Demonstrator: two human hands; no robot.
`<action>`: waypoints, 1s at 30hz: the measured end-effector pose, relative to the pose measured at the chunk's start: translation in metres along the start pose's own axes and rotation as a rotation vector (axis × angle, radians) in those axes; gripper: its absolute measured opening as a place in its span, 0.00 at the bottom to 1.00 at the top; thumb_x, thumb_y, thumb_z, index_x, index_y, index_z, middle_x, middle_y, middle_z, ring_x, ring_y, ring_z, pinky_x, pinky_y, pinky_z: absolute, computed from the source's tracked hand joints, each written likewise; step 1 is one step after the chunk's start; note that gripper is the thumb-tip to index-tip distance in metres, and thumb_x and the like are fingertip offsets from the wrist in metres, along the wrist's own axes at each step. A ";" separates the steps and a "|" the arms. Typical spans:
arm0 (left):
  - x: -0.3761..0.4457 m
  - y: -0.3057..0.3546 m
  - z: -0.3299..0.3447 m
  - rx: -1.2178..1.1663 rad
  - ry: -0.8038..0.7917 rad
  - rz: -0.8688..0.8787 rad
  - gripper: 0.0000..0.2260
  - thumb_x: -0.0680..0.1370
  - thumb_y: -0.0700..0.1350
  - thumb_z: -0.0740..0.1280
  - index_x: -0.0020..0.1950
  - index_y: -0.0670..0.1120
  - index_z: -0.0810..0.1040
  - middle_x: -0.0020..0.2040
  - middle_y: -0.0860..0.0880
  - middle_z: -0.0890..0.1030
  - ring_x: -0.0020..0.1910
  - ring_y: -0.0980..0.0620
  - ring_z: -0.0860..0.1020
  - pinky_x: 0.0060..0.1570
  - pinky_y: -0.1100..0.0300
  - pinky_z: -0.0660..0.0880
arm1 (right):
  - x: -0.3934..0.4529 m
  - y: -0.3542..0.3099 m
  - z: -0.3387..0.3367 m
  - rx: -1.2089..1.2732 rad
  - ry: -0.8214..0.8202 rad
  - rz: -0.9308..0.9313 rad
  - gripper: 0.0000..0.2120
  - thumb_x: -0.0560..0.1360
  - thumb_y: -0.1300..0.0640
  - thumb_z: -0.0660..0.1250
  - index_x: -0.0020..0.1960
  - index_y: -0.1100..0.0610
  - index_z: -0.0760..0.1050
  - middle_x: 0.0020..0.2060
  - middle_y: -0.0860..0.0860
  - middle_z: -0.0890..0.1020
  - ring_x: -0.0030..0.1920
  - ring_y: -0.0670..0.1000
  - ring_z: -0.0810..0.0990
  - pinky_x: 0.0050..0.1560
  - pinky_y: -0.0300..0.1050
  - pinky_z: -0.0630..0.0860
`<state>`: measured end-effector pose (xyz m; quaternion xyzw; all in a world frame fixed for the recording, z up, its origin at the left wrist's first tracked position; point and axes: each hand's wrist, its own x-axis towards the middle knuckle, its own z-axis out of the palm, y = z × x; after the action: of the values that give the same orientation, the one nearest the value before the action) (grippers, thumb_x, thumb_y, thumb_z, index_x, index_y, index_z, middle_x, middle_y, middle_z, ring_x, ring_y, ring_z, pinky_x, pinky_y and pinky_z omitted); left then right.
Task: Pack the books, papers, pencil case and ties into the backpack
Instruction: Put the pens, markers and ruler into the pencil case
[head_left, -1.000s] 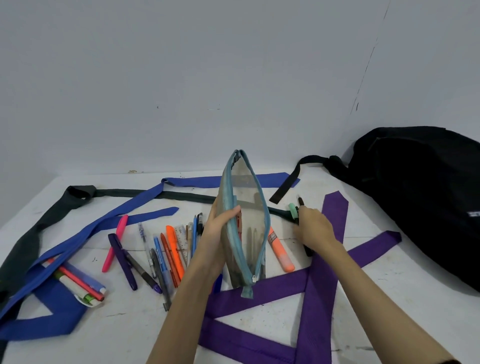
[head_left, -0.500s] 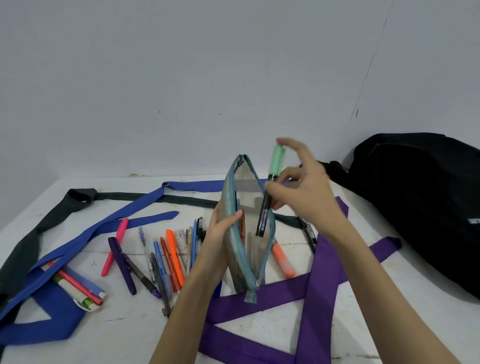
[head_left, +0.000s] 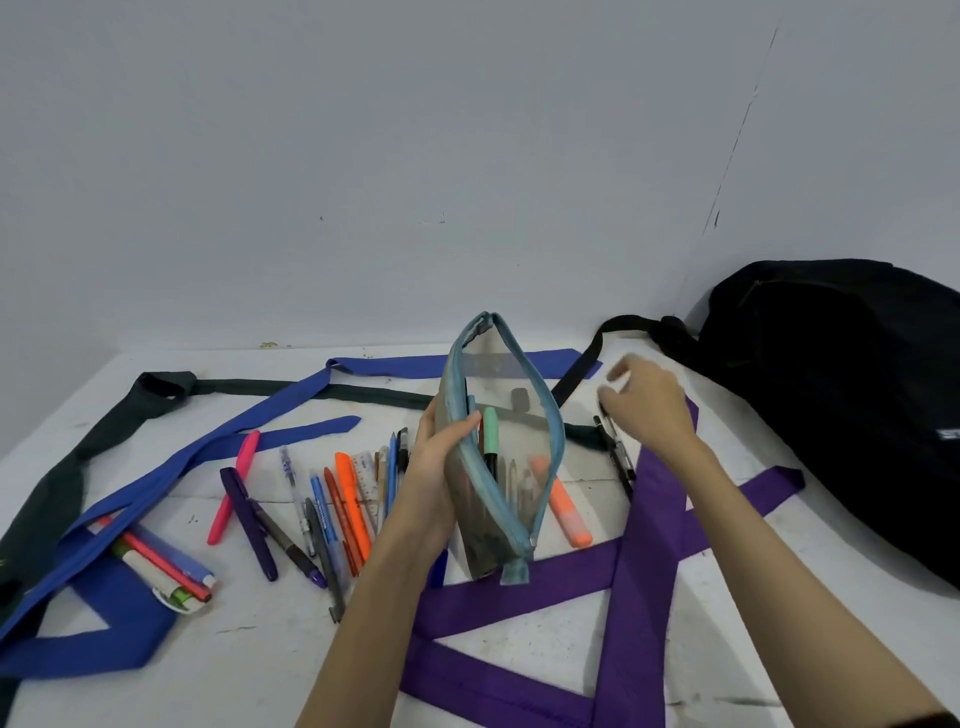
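The left hand (head_left: 441, 467) holds the open pencil case (head_left: 498, 447) up, and the right hand (head_left: 649, 405), fingers loose, is just beside it.

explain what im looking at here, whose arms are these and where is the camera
There is no machine here: these are a person's own bare arms, filmed by a wide-angle camera worn on the head and looking down. The left hand holds a see-through pencil case upright with its zip open; a green-capped pen stands inside. The right hand is empty, fingers loose, above black pens on the white table. Loose pens, an orange highlighter, and blue, purple and dark ties lie about. A black backpack sits on the right.
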<state>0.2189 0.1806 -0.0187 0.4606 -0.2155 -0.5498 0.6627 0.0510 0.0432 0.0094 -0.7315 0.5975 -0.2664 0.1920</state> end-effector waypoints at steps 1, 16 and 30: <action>0.000 0.000 0.000 -0.006 0.002 0.002 0.29 0.68 0.49 0.70 0.69 0.51 0.70 0.55 0.46 0.82 0.50 0.49 0.82 0.41 0.57 0.78 | 0.002 0.011 0.006 -0.182 -0.090 0.052 0.09 0.75 0.56 0.62 0.53 0.59 0.71 0.47 0.56 0.78 0.45 0.57 0.72 0.42 0.45 0.67; -0.001 0.002 0.000 -0.061 0.016 -0.029 0.27 0.72 0.47 0.69 0.70 0.49 0.68 0.58 0.43 0.79 0.53 0.46 0.80 0.41 0.56 0.78 | -0.008 -0.007 -0.012 0.477 -0.037 0.040 0.04 0.76 0.62 0.63 0.47 0.62 0.74 0.33 0.56 0.82 0.29 0.50 0.75 0.31 0.42 0.72; -0.002 0.002 0.008 -0.100 0.045 -0.024 0.32 0.65 0.44 0.73 0.68 0.44 0.70 0.56 0.39 0.79 0.52 0.43 0.79 0.45 0.52 0.78 | -0.055 -0.080 -0.033 0.022 -0.278 -0.391 0.10 0.72 0.49 0.70 0.43 0.56 0.78 0.29 0.46 0.75 0.29 0.42 0.73 0.32 0.37 0.68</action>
<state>0.2130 0.1797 -0.0131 0.4417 -0.1671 -0.5574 0.6828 0.0846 0.1152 0.0749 -0.8608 0.4094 -0.2018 0.2252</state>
